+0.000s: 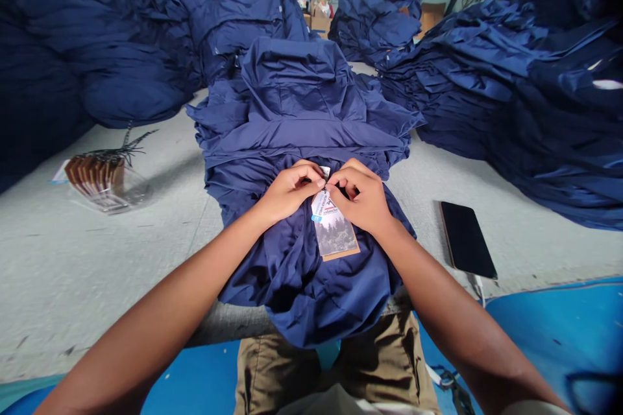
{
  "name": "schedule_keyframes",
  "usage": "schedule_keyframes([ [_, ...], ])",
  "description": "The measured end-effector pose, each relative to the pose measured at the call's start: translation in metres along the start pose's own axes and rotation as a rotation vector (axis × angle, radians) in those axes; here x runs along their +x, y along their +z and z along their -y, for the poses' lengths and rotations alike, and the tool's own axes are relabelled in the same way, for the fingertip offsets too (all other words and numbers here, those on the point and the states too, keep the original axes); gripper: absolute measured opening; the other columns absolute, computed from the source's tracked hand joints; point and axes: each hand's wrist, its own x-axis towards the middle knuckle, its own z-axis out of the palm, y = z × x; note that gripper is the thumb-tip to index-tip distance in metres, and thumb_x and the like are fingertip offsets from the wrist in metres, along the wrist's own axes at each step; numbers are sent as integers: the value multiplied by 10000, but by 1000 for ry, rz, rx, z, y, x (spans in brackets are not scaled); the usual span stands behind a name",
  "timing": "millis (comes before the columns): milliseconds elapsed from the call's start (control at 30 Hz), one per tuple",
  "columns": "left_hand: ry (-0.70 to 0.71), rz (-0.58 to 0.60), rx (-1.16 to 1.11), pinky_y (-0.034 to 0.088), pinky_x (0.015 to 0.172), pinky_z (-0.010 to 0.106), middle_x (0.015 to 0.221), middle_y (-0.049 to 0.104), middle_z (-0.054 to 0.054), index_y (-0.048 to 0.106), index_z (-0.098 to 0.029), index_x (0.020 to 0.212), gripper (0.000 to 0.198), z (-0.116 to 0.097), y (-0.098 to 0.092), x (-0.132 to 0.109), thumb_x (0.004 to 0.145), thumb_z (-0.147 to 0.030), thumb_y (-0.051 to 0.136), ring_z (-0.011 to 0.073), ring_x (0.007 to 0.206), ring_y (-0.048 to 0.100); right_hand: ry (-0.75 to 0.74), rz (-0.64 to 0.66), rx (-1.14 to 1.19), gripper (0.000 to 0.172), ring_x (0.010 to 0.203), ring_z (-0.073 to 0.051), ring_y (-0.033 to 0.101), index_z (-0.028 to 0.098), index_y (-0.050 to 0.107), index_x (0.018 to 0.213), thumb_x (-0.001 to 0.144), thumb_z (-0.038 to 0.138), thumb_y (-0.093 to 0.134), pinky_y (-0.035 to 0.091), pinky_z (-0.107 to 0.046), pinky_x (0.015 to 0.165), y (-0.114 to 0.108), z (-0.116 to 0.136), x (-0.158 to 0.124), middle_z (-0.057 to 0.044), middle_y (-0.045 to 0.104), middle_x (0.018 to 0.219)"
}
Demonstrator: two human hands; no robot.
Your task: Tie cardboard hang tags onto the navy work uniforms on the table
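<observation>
A navy blue jacket [302, 136] lies spread over other navy garments in front of me, its lower part hanging over the table edge. My left hand [294, 191] and my right hand [357, 194] meet over its middle, both pinching at the top of a hang tag [337, 237]. The tag has a grey forest picture and a brown backing; a smaller white and blue tag [318, 205] overlaps it. Between the fingertips is a small dark piece, seemingly the tag string. Part of a white label [325, 172] shows just above the fingers.
A clear plastic tray [134, 191] holds several brown tags with black strings at the left. A black phone [467, 240] with a white cable lies at the right. Heaps of navy garments [141, 45] surround the table [165, 233], with another large heap [487, 78] at the right.
</observation>
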Motion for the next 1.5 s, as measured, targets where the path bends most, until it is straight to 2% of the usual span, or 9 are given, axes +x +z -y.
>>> schedule_keyframes([
  [233, -10, -6, -1, 474, 913, 340, 990, 649, 61, 735, -187, 834, 202, -2, 1, 1, 867, -384, 759, 198, 966, 622, 49, 8, 56, 115, 600, -99, 451, 212, 597, 806, 871, 117, 600, 390, -265, 581, 2, -3, 2, 29, 487, 784],
  [467, -27, -15, -16, 473, 935, 356, 1015, 653, 67, 729, -184, 825, 187, -3, 1, 0, 866, -365, 750, 205, 984, 626, 87, 27, 70, 138, 612, -101, 450, 213, 561, 800, 864, 92, 575, 386, -247, 553, 2, -5, 3, 20, 498, 798],
  [700, -33, -35, -48, 478, 918, 352, 1001, 657, 61, 721, -185, 819, 204, -4, 2, -1, 859, -380, 766, 200, 970, 624, 45, 34, 37, 129, 550, -76, 437, 211, 655, 885, 811, 107, 635, 394, -259, 526, -4, -4, 1, 12, 535, 865],
  [833, -55, -28, -93, 474, 906, 340, 994, 678, 58, 706, -177, 801, 225, -5, 3, -1, 845, -385, 779, 194, 953, 627, -13, 11, -23, 100, 523, -75, 393, 218, 678, 868, 847, 129, 639, 388, -272, 533, -4, -2, 0, 16, 561, 839],
  [1033, -141, -11, -127, 473, 827, 310, 883, 708, 37, 716, -163, 853, 217, -5, 2, -2, 844, -371, 778, 170, 841, 632, 3, -10, 17, 107, 548, -86, 444, 204, 692, 849, 894, 139, 620, 383, -274, 544, -3, -5, 2, 13, 549, 804],
  [1267, -83, 52, -129, 489, 804, 280, 903, 711, 43, 719, -148, 915, 138, -4, 1, -2, 829, -245, 767, 155, 845, 648, 63, -15, 54, 113, 599, -118, 461, 214, 684, 802, 896, 171, 641, 385, -282, 571, -4, -5, 4, 18, 529, 737],
  [1500, -70, 46, -53, 465, 741, 253, 845, 658, 19, 688, -142, 899, 130, -6, 2, -3, 858, -256, 736, 124, 771, 599, 68, -2, 93, 122, 621, -129, 464, 214, 677, 801, 906, 170, 635, 379, -285, 576, -3, -4, 4, 19, 515, 717],
])
